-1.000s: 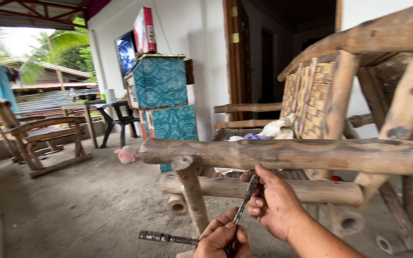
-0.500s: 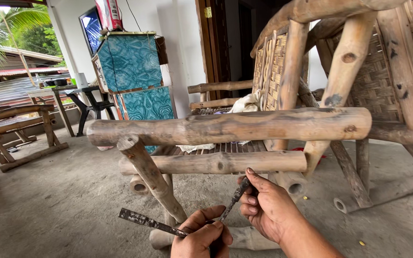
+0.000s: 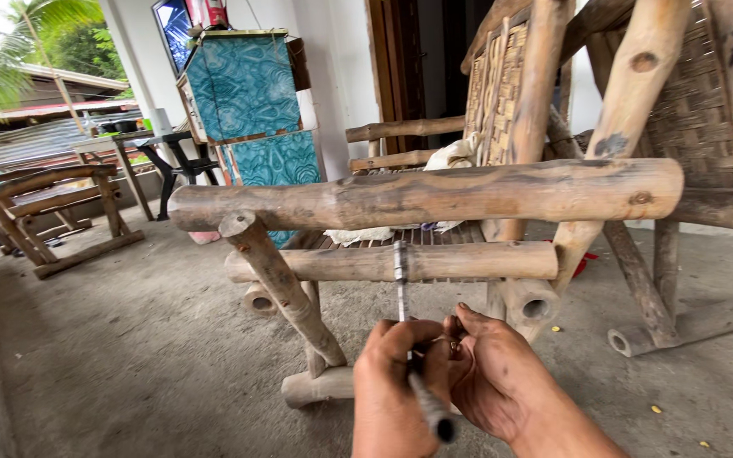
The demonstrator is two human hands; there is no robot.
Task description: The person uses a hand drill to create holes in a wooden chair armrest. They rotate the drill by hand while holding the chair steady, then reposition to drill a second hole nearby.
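Head view – left hand: the left hand sits low in the middle, fingers curled tight round a thin grey metal rod.
Head view – rod: the rod runs from a dark round end near the bottom edge up through the fist, its ridged tip standing upright in front of the lower rail of the rustic log chair; whether tip and rail touch cannot be told.
Head view – right hand: the right hand lies just beside the left, touching it, fingers bent inward onto something small and hidden – what it pinches cannot be told.
Head view – chair: round log rails, slatted seat, woven backrest; a white cloth lies on the seat.
Head view – surroundings: grey concrete floor; a turquoise marbled cabinet behind the chair; another wooden armchair well apart at the left.
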